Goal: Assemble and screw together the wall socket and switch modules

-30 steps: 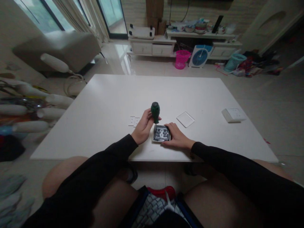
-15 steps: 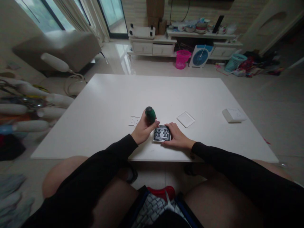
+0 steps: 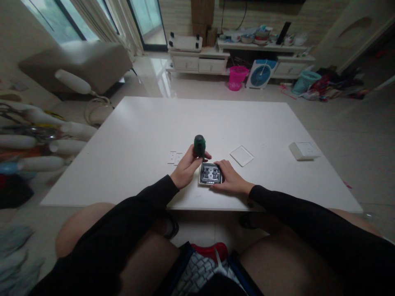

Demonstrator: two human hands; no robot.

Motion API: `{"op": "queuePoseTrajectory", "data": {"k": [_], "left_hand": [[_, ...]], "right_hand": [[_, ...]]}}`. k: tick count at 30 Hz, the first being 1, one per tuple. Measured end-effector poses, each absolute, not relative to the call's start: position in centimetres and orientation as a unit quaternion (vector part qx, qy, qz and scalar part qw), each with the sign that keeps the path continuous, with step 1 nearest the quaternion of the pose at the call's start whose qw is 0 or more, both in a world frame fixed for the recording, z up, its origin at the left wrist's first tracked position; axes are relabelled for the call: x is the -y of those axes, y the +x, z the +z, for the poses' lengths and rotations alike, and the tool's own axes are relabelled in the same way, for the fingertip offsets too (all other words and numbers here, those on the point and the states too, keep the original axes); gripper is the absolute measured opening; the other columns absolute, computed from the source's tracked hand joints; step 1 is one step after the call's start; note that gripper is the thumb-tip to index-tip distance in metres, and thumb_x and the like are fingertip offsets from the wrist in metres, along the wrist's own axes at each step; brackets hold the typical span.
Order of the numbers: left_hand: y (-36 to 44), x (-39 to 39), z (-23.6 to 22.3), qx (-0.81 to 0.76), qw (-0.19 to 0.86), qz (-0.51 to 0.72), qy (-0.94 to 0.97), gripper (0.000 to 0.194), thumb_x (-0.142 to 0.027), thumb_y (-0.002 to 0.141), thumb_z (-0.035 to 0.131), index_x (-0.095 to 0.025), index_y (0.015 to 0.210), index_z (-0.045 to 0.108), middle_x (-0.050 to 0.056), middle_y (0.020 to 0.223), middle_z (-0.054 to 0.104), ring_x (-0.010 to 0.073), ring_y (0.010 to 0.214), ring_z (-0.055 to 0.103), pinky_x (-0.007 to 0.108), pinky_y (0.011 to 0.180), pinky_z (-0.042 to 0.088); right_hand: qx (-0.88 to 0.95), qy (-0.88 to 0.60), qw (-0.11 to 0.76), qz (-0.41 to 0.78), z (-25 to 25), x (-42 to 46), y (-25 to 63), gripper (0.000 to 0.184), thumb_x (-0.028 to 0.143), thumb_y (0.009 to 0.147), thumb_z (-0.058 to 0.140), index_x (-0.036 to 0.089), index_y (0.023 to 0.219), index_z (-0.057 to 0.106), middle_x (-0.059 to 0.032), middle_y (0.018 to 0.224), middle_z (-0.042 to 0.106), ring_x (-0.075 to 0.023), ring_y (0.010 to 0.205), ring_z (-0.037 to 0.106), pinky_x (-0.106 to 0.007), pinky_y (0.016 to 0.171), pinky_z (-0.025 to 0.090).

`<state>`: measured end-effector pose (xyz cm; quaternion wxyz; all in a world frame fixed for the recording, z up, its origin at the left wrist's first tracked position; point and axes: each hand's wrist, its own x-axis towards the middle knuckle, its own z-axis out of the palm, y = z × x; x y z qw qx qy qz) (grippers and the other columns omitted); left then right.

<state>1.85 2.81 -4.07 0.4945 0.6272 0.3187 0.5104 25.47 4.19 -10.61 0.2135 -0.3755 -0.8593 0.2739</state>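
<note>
My left hand (image 3: pixel 186 166) is closed round a screwdriver (image 3: pixel 200 144) with a green and black handle, held upright. Its shaft points down at the left side of a wall switch or socket unit (image 3: pixel 210 174), whose dark inner workings sit in a white frame. Whether the tip touches a screw is too small to tell. From the right, my right hand (image 3: pixel 230 176) grips the unit's edge, thumb at the near side and fingers at the far side. Two small white cover pieces (image 3: pixel 175 158) lie left of my left hand.
A square white frame (image 3: pixel 242 156) lies beyond my right hand on the white table (image 3: pixel 148 127). Farther right stands a white box-shaped piece (image 3: pixel 304 151). Past the table are a pink basket (image 3: pixel 237 78) and a blue fan (image 3: pixel 261 74) on the floor.
The screwdriver handle has shifted slightly right and come more upright in my left hand, so its shaft now shows over the unit. My right hand and the unit stay in place.
</note>
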Motion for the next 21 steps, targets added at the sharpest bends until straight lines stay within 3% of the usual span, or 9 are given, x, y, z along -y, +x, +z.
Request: {"op": "queuePoseTrajectory", "data": {"k": [6, 13, 17, 21], "left_hand": [[2.01, -2.65, -4.27, -0.354, 0.477, 0.496, 0.633, 0.024, -0.037, 0.096, 0.067, -0.019, 0.106, 0.053, 0.002, 0.090, 0.063, 0.0175, 0.083, 0.067, 0.039, 0.084, 0.057], [1.91, -2.86, -4.00, -0.356, 0.478, 0.505, 0.625, 0.033, -0.036, 0.092, 0.074, -0.020, 0.111, 0.052, 0.007, 0.104, 0.066, 0.0205, 0.093, 0.072, 0.040, 0.084, 0.062], [1.89, -2.94, -3.97, -0.343, 0.471, 0.506, 0.636, 0.025, -0.029, 0.100, 0.061, -0.020, 0.121, 0.051, 0.009, 0.113, 0.068, 0.0220, 0.107, 0.070, 0.043, 0.095, 0.059], [1.94, -2.90, -4.20, -0.328, 0.458, 0.523, 0.640, 0.027, -0.027, 0.103, 0.052, -0.020, 0.128, 0.047, 0.007, 0.106, 0.065, 0.0194, 0.101, 0.066, 0.041, 0.093, 0.058]], "right_hand": [[0.862, -0.373, 0.215, 0.266, -10.52, -4.17, 25.45, 0.082, 0.050, 0.072, 0.086, 0.022, 0.138, 0.046, -0.0135, 0.120, 0.054, -0.0340, 0.109, 0.052, -0.054, 0.096, 0.048], [0.861, -0.372, 0.218, 0.271, -10.41, -4.18, 25.37, 0.081, 0.049, 0.071, 0.086, 0.025, 0.139, 0.048, -0.0128, 0.119, 0.055, -0.0354, 0.110, 0.052, -0.056, 0.095, 0.048], [0.862, -0.372, 0.217, 0.268, -10.44, -4.19, 25.40, 0.082, 0.051, 0.073, 0.085, 0.023, 0.140, 0.047, -0.0140, 0.121, 0.055, -0.0352, 0.109, 0.052, -0.056, 0.095, 0.048], [0.863, -0.367, 0.220, 0.268, -10.53, -4.20, 25.48, 0.082, 0.050, 0.073, 0.085, 0.022, 0.140, 0.046, -0.0147, 0.121, 0.055, -0.0354, 0.110, 0.052, -0.056, 0.096, 0.048]]}}
